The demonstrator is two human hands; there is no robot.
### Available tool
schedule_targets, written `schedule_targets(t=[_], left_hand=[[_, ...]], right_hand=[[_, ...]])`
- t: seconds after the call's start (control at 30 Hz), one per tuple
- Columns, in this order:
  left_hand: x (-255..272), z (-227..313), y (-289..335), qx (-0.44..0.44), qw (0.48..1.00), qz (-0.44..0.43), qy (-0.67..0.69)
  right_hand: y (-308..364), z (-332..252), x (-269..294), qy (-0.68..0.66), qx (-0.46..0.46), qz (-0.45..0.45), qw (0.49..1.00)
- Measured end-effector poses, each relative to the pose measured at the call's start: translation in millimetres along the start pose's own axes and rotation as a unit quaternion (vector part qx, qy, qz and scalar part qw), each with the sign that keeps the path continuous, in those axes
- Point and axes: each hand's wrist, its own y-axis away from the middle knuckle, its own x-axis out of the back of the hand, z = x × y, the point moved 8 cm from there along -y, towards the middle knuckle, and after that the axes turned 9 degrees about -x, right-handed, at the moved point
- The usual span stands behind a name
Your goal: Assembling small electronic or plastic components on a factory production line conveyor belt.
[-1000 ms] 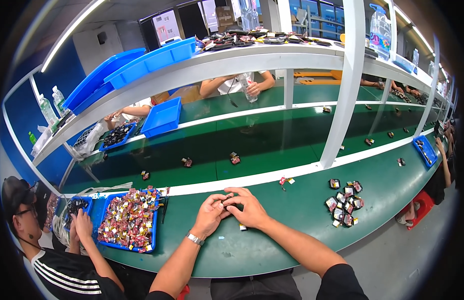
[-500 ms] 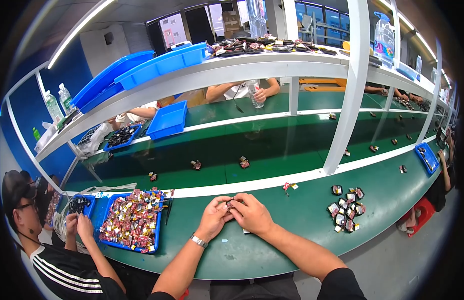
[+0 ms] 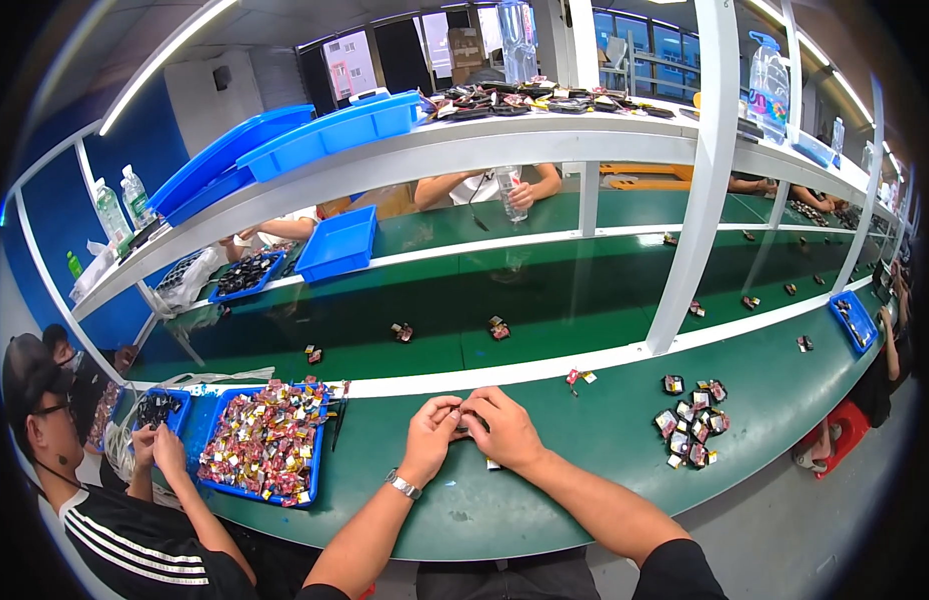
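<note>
Green workbench (image 3: 575, 500), two hands working over it.
One blue tray (image 3: 320, 460) brims with red-and-white modules, labels too small to read; roughly ten black-edged modules (image 3: 701, 426) cluster rightward; left hand (image 3: 431, 432) and right hand (image 3: 507, 430) together pinch one dark part (image 3: 463, 425), mostly finger-hidden, above the bench.

Small dark piece (image 3: 464, 426), part-hidden between left grip (image 3: 432, 441) and right grip (image 3: 507, 434)
</note>
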Motion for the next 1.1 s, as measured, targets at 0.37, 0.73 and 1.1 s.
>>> schedule_targets(t=[0.37,0.73,1.1], left_hand=[[-6,5,3,-0.014,0.999,-0.035,-0.027],[-11,7,2,-0.008,0.999,-0.04,-0.013],[-3,2,-4,0.012,0.999,-0.043,0.028]], right_hand=[[1,2,2,0.014,-0.001,0.004,1.0],[-12,37,-1,-0.085,-0.136,-0.041,0.986],[-99,202,105,0.419,-0.264,0.103,0.863]])
